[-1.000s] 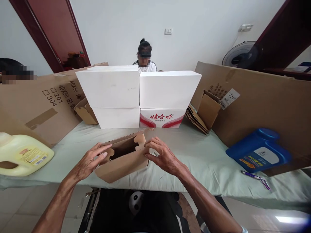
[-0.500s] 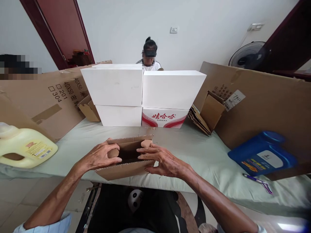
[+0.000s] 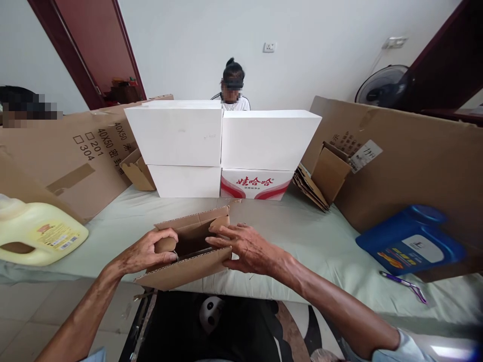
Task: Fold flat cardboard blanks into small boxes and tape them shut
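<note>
Brown carton (image 3: 184, 270), open-topped, is gripped by left hand (image 3: 141, 254) at 9 o'clock and right hand (image 3: 252, 250) at 3 o'clock, white boxes (image 3: 173, 137) at 12 o'clock

Here we have a plain brown cardboard box (image 3: 184, 270), mouth up and open, toward seven o'clock by the surface's (image 3: 287, 226) near edge, its long sides slanting eight to two!

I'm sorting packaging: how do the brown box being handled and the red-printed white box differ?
The brown box shows plain cardboard; the white box bears red print. The brown box is open between left hand and right hand; the white box sits beneath another box.
</note>
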Demonstrator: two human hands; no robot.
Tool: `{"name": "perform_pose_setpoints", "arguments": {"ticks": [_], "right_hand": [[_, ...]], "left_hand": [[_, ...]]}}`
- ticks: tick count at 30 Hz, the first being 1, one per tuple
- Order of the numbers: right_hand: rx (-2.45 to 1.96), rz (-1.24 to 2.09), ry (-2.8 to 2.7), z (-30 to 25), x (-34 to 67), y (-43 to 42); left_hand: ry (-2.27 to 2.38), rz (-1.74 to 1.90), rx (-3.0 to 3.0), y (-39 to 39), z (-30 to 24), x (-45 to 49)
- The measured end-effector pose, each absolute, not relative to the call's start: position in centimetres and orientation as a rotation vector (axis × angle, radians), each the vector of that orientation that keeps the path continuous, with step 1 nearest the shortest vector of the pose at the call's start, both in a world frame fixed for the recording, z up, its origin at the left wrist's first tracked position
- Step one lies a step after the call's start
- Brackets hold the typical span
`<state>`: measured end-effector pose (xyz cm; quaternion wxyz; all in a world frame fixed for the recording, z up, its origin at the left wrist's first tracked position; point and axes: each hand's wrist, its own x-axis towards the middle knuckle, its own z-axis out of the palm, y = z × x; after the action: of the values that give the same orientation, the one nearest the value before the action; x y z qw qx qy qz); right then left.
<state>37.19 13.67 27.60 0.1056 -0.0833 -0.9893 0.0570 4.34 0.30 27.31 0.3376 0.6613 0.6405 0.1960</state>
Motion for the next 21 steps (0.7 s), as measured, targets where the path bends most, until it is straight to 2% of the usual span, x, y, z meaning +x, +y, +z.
{"name": "perform_pose_setpoints", "arguments": {"ticks": [4,9,14,21], "right_hand": [[-0.17,0.057,-2.949,28.1,36.9,13.6],[0.053,0.237,-2.938,28.2,36.4,14.7],[-0.084,0.266,-2.901,28.4,36.8,14.8],[-0.22,0.505,-2.543,26.5,38.6,14.2]], "left_hand": [[1.662,0.463,1.711,0.3,28.2,5.4],[1.638,0.406,1.672,0.8,28.9,6.2],[1.58,0.443,1.734,0.5,28.0,4.3],[1.527,0.516,1.603,-0.5,26.0,2.2]]}}
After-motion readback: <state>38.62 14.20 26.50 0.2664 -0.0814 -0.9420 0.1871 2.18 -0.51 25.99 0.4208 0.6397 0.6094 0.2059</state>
